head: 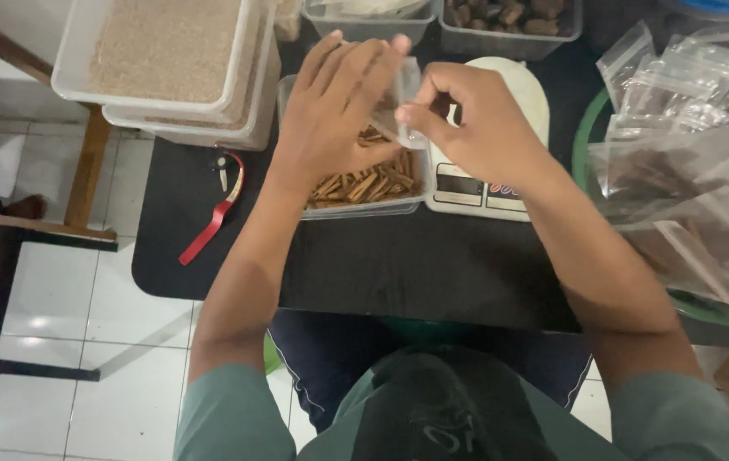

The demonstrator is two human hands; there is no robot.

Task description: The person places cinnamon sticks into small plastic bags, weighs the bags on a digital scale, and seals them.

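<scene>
My left hand (336,107) and my right hand (471,119) hold a small clear plastic bag (400,107) between them, above a clear container (364,207) of brown cinnamon sticks (368,183). The left fingers are spread along the bag's left side; the right thumb and forefinger pinch its right edge. A white kitchen scale (479,189) sits just right of the container, partly under my right hand.
A black table (432,265) bears everything. Stacked white tubs (168,60) of pale grain stand at the back left, a red-handled tool (215,218) lies left, a pile of clear bags (688,128) fills the right. Tubs of brown pieces (509,21) sit at the back.
</scene>
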